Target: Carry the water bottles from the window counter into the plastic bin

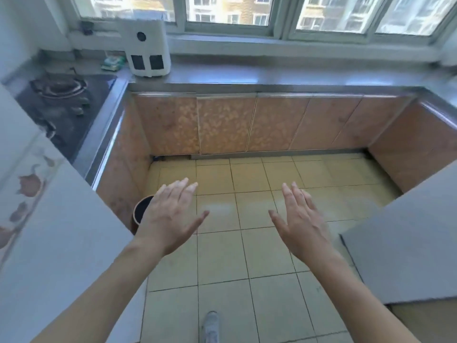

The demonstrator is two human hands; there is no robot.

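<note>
A: Beyond both hands, the window counter shows no water bottles or plastic bin.
B: Left hand and right hand are spread wide, empty, probably readied for reaching.

Two hands are in view — the left hand and the right hand, each spread flat with nothing in its grip. One shoe shows at the bottom edge. On the counter under the window stands one white appliance, with one small green packet just beside it. One gas hob sits at the left; two burners can be made out on it. One dark round bin stands on the floor — partly hidden by the left hand. Five cabinet door panels face forward below the counter.
</note>
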